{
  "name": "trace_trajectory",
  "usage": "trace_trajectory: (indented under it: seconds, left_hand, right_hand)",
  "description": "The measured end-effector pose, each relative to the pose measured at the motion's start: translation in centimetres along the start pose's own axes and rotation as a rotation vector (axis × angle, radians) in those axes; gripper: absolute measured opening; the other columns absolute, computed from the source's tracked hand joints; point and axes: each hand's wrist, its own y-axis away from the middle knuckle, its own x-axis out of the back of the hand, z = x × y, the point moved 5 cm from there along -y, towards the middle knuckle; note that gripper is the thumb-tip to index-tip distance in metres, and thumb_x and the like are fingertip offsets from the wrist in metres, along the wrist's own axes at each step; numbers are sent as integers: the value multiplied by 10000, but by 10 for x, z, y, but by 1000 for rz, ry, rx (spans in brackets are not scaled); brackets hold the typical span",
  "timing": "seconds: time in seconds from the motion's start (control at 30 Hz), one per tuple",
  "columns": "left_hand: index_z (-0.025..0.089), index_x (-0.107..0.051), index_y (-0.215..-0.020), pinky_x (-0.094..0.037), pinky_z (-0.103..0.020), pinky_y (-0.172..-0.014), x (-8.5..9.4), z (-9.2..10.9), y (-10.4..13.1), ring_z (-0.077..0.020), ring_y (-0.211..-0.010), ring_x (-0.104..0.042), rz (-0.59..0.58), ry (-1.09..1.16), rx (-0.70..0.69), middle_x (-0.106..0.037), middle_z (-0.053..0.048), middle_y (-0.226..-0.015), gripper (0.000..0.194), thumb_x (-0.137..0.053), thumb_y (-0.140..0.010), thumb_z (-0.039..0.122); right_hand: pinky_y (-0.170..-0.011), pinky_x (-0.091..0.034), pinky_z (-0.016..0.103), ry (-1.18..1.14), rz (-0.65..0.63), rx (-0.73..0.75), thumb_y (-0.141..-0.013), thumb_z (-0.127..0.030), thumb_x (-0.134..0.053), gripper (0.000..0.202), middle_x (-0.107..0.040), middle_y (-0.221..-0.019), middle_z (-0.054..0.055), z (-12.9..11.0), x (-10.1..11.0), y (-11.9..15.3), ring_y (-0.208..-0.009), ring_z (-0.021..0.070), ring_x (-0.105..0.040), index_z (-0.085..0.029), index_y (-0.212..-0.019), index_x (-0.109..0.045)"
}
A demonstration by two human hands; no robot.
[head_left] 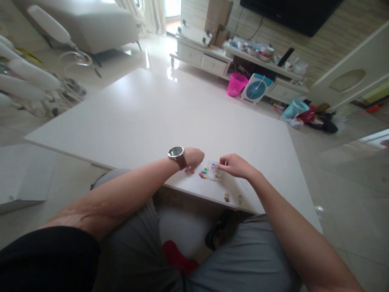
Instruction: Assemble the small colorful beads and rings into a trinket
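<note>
A small clear compartment box (210, 175) lies near the front edge of the white table, with gold-coloured rings (218, 175) in its right part and small colourful pieces (203, 174) at its left side. My right hand (233, 165) is at the box's right edge, thumb and fingers pinched; what they hold is too small to name. Left of the box, my left hand (194, 157) rests over the table with fingers curled down and mostly hidden, beside small pink and orange pieces (192, 171). A yellow and blue figure (227, 197) and a small pale item (240, 199) lie nearer the edge.
The white table (121, 117) extends forward and left. Beyond it are a low cabinet (212, 64), a pink basket (236, 84), a blue and white fan (257, 87) and a light-blue basket (295, 109). My legs are under the front edge.
</note>
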Motion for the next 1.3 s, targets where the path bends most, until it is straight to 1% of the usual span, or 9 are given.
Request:
trace_trajectory:
  seconds: [0.1,0.2,0.3,0.4,0.57,0.67,0.77,1.0,1.3]
  left_hand:
    - [135,-775,-812,-508,-299,-652,3,2,3,-219,-683,-677,21,-3,-11,-753,-115,-781,303,-821,-514,108]
    - [132,-771,-789,-505,-301,-648,5,3,5,-218,-674,-670,16,4,-18,-748,-108,-763,287,-828,-509,105]
    - [138,-755,-743,-504,-296,-652,3,0,2,-209,-660,-661,1,13,-30,-736,-86,-716,270,-815,-488,71]
    - [154,-741,-722,-497,-290,-649,2,-6,-5,-190,-637,-648,44,43,-57,-729,-69,-701,219,-764,-521,70]
    - [186,-729,-754,-472,-270,-643,12,-12,-7,-171,-672,-635,261,109,-164,-734,-45,-779,182,-672,-606,96]
    - [192,-726,-777,-462,-254,-667,25,-8,1,-171,-756,-641,453,172,-237,-734,-41,-821,170,-650,-652,106]
    - [186,-729,-792,-455,-249,-669,32,1,5,-167,-770,-642,567,221,-304,-732,-42,-810,186,-623,-672,92]
    - [171,-738,-771,-451,-275,-641,23,20,-3,-184,-730,-650,611,188,-348,-725,-73,-769,169,-589,-720,110]
    - [167,-759,-841,-472,-275,-655,17,28,-10,-198,-756,-672,621,113,-335,-734,-103,-829,243,-560,-718,102]
  right_hand:
    - [-579,-312,239,2,-11,-1,-861,-361,-577,252,-681,-740,39,0,0,0,-635,119,-517,-173,-712,-658]
    - [-580,-314,237,2,-11,1,-858,-350,-578,241,-686,-747,41,-1,1,0,-641,121,-521,-174,-715,-661]
    - [-582,-318,239,-1,-12,1,-855,-345,-577,238,-685,-747,43,-2,2,0,-646,124,-523,-173,-716,-664]
    - [-580,-320,240,-5,-11,0,-859,-356,-574,247,-684,-742,40,-2,2,1,-646,125,-524,-174,-720,-665]
    - [-572,-314,237,-10,2,3,-865,-360,-575,252,-675,-729,35,-2,2,1,-643,123,-521,-172,-723,-665]
    - [-567,-313,242,-6,9,-8,-862,-364,-573,251,-675,-730,35,-1,3,1,-641,127,-521,-174,-727,-666]
    - [-569,-317,244,-6,15,-30,-863,-369,-569,248,-681,-738,37,-1,4,2,-653,135,-535,-178,-747,-677]
    - [-571,-321,241,-8,16,-46,-856,-345,-566,223,-698,-764,36,-1,3,2,-669,137,-554,-182,-756,-681]
    - [-586,-330,234,-23,9,-7,-852,-311,-549,202,-703,-779,34,-2,2,0,-667,132,-559,-176,-785,-684]
